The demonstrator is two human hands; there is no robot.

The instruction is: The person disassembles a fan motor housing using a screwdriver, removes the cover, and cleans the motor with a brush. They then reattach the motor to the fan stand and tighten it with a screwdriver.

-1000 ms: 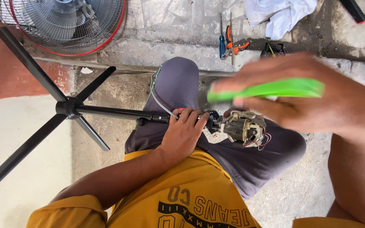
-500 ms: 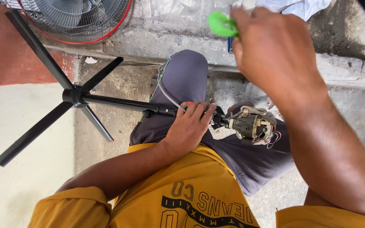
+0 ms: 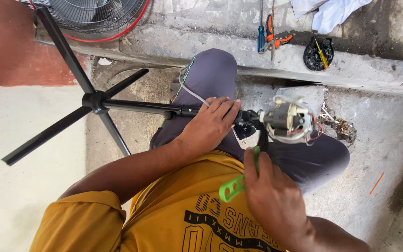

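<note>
My left hand (image 3: 211, 125) grips the black pole of a fan stand (image 3: 131, 106) that lies across my lap. At the pole's right end sits a bare fan motor (image 3: 288, 121) with copper windings and loose wires. My right hand (image 3: 271, 196) holds a green-handled tool (image 3: 235, 186), its tip pointing up toward the joint just below the motor. The stand's four black legs (image 3: 66, 126) spread out to the left above the floor.
A fan grille with a red rim (image 3: 94, 16) lies at the top left. On the concrete step ahead are a blue screwdriver (image 3: 260, 39), orange pliers (image 3: 276, 37), a black round part with a yellow screwdriver (image 3: 319, 52) and a white cloth (image 3: 327, 11).
My right hand came down from the step at the top with the green tool and now sits low by the motor joint. The left hand kept its grip on the pole.
</note>
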